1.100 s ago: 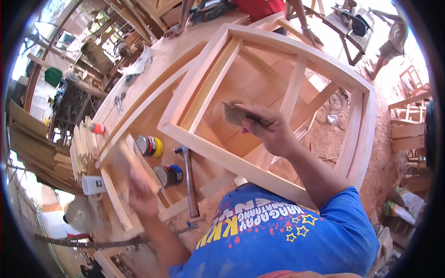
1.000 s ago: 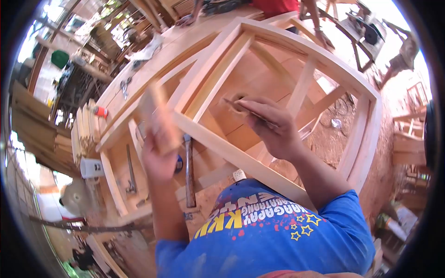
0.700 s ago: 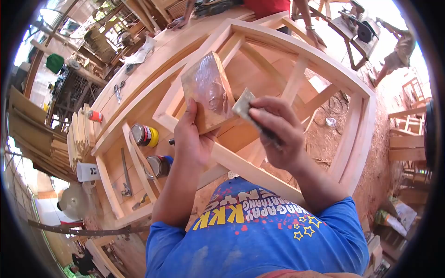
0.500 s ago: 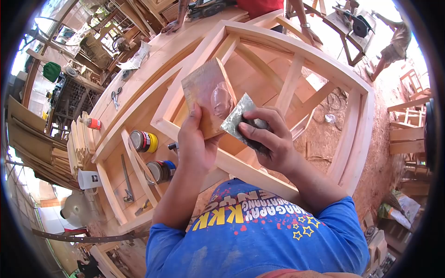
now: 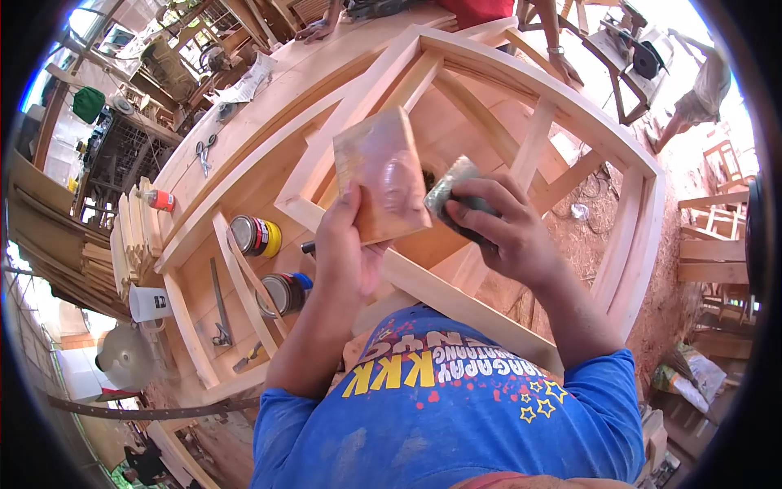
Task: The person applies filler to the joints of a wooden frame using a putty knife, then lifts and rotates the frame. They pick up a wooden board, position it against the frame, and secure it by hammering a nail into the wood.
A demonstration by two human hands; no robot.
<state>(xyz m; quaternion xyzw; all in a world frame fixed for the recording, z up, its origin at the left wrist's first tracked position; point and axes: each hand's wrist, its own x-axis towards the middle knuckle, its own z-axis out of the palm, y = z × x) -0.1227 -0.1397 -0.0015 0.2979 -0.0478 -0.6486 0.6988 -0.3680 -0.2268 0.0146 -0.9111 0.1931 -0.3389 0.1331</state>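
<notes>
My left hand [image 5: 345,243] is closed around the lower edge of a small flat wooden board [image 5: 363,155], thumb on its face. A glossy smear of paste [image 5: 399,186] sits on the board's right half. To the right, my right hand [image 5: 511,232] pinches a flat putty spreader [image 5: 453,181], its face grey and smeared. The spreader is tilted, its edge close beside the board's right side. Both hands are over a pale wooden frame [image 5: 538,138] with crossing bars.
Two cans, one with a yellow band [image 5: 259,236] and one with a blue lid edge [image 5: 283,295], stand at the left. Scissors [image 5: 204,155], a red-labelled bottle [image 5: 160,199] and a white pitcher [image 5: 150,303] are farther left. Another person's hand [image 5: 316,31] rests on the far bench.
The spreader has moved right, away from the paste, and turned more edge-on. The board has shifted slightly right and its face has turned a little. The paste looks more spread out.
</notes>
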